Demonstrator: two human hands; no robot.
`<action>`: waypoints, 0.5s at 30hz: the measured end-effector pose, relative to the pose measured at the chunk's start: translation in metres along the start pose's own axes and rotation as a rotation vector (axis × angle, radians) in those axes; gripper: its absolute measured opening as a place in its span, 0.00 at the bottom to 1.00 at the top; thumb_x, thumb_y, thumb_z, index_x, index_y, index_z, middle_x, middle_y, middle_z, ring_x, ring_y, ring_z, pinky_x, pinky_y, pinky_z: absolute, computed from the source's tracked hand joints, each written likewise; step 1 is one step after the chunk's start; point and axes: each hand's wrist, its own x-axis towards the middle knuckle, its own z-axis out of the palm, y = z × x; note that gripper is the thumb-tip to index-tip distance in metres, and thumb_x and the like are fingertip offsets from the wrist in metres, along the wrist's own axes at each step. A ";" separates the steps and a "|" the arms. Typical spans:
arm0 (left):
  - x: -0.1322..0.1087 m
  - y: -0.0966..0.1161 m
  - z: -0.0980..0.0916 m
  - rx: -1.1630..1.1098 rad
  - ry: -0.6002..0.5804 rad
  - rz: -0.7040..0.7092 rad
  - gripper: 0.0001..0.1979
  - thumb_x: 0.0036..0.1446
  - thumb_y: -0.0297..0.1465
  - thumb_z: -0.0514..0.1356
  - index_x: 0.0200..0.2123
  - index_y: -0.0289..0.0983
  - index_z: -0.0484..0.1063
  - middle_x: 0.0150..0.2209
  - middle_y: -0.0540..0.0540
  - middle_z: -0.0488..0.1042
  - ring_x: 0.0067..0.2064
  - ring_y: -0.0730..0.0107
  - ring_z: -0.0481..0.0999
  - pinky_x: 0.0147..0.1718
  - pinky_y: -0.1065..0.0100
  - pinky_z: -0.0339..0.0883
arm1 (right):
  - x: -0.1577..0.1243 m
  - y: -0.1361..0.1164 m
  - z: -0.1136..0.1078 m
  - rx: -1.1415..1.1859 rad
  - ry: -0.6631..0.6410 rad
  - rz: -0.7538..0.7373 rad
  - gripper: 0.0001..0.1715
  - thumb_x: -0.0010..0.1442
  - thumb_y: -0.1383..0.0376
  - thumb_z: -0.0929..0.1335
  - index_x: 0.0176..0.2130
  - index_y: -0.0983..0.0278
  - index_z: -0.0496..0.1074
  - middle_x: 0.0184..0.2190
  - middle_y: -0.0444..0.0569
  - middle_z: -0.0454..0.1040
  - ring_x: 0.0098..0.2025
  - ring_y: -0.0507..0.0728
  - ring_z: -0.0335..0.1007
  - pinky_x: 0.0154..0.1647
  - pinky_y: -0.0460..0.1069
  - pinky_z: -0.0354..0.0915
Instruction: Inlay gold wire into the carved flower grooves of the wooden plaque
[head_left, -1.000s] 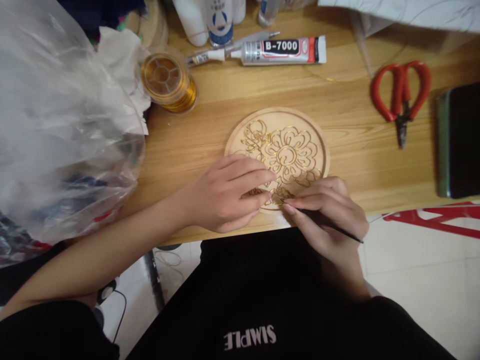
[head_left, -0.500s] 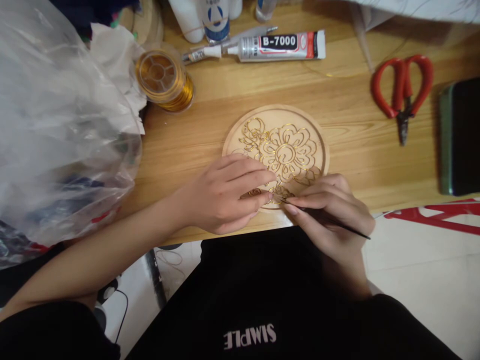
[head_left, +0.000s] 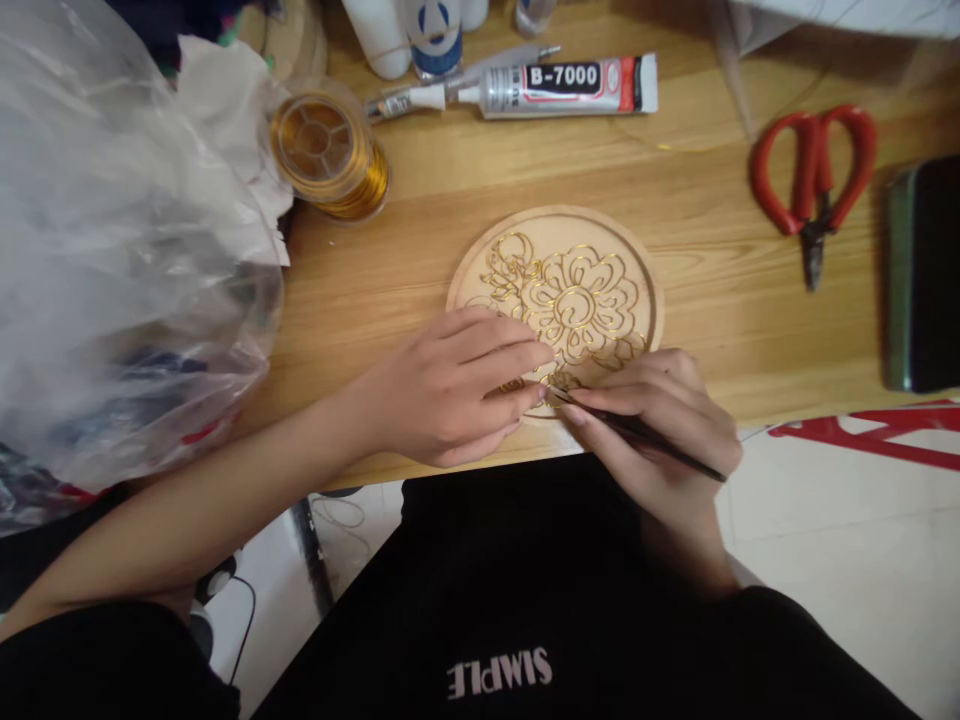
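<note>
A round wooden plaque [head_left: 487, 265] with a raised rim lies near the table's front edge, bearing a flower pattern outlined in gold wire [head_left: 576, 305]. Across its lower left rests my left hand [head_left: 465, 385], palm down, fingers stretched out and covering part of the pattern. Dark tweezers [head_left: 637, 430] are pinched between the thumb and fingers of my right hand [head_left: 664, 425]. Their tips touch or hover over the lower part of the plaque, close beside my left fingertips. Whether the tips grip a bit of wire is too small to tell.
Behind the plaque lie a B-7000 glue tube [head_left: 566, 87] and a pen [head_left: 397, 103]. A spool of gold wire [head_left: 330, 150] stands at the back left, beside a plastic bag [head_left: 142, 230]. Red-handled cutters [head_left: 814, 190] and a phone [head_left: 930, 280] are on the right.
My right hand and the tweezers have shifted slightly, the tweezers' rear end moving a little left. My left hand stays on the plaque. The view has moved slightly.
</note>
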 end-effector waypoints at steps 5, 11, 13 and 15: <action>0.000 0.000 0.000 -0.002 -0.005 -0.011 0.08 0.61 0.31 0.56 0.41 0.33 0.71 0.49 0.43 0.69 0.50 0.62 0.69 0.49 0.57 0.67 | 0.002 -0.001 0.001 -0.012 0.001 -0.021 0.10 0.50 0.72 0.74 0.35 0.62 0.74 0.27 0.44 0.76 0.30 0.55 0.67 0.34 0.54 0.61; 0.000 0.001 0.000 0.036 0.003 -0.010 0.09 0.61 0.32 0.56 0.42 0.34 0.70 0.49 0.44 0.68 0.50 0.62 0.69 0.49 0.57 0.67 | 0.003 -0.005 0.000 -0.060 -0.033 -0.026 0.08 0.53 0.71 0.73 0.34 0.61 0.73 0.27 0.44 0.76 0.31 0.55 0.67 0.35 0.54 0.61; 0.000 0.001 0.001 0.048 -0.002 -0.013 0.09 0.61 0.32 0.56 0.42 0.34 0.70 0.49 0.44 0.68 0.51 0.62 0.69 0.49 0.57 0.68 | 0.003 -0.005 0.000 -0.063 -0.038 -0.021 0.07 0.54 0.71 0.73 0.34 0.60 0.73 0.27 0.44 0.76 0.32 0.55 0.67 0.36 0.54 0.61; 0.000 0.001 0.001 0.050 0.005 -0.003 0.09 0.61 0.32 0.56 0.41 0.34 0.70 0.49 0.44 0.68 0.50 0.61 0.69 0.49 0.56 0.68 | 0.004 -0.004 0.000 -0.060 -0.034 -0.025 0.08 0.54 0.71 0.72 0.34 0.60 0.73 0.27 0.43 0.76 0.32 0.55 0.68 0.36 0.54 0.61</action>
